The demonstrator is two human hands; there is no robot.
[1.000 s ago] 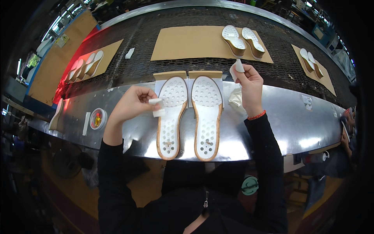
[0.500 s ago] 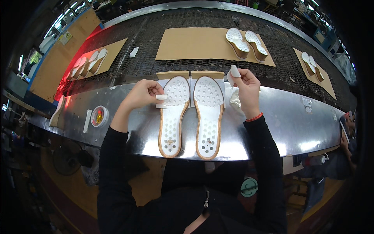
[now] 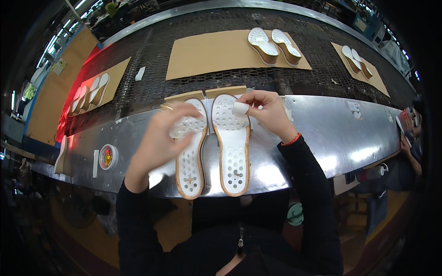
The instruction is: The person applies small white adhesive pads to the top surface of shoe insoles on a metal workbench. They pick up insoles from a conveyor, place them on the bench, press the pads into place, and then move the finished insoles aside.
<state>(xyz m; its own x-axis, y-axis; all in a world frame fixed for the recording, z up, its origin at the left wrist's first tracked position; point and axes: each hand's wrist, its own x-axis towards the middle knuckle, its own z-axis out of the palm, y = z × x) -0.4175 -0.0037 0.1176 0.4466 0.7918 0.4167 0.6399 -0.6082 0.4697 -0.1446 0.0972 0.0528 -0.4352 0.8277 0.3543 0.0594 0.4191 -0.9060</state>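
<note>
Two shoe soles with white dimpled tops and tan edges lie side by side, the left sole (image 3: pixel 189 172) and the right sole (image 3: pixel 234 156), heels toward me. My left hand (image 3: pixel 161 138), blurred by motion, hovers over the front half of the left sole. Its thumb and fingers are apart, and nothing shows between them. With thumb and fingertips, my right hand (image 3: pixel 271 115) pinches a small curled white strip (image 3: pixel 240 108) at the right edge of the right sole's front part.
Cardboard sheets (image 3: pixel 202 53) bearing more soles (image 3: pixel 263 46) lie on a dark mesh surface (image 3: pixel 152 101) beyond the metal table (image 3: pixel 317 133). At left are a small white tub (image 3: pixel 108 157), a white strip (image 3: pixel 95 163) and an upright sole (image 3: pixel 62 156). Another person's hand (image 3: pixel 406 142) shows far right.
My right hand has moved left and down, bringing its white strip to the right sole. My left hand has come down over the left sole and opened; its strip no longer shows. The view has shifted.
</note>
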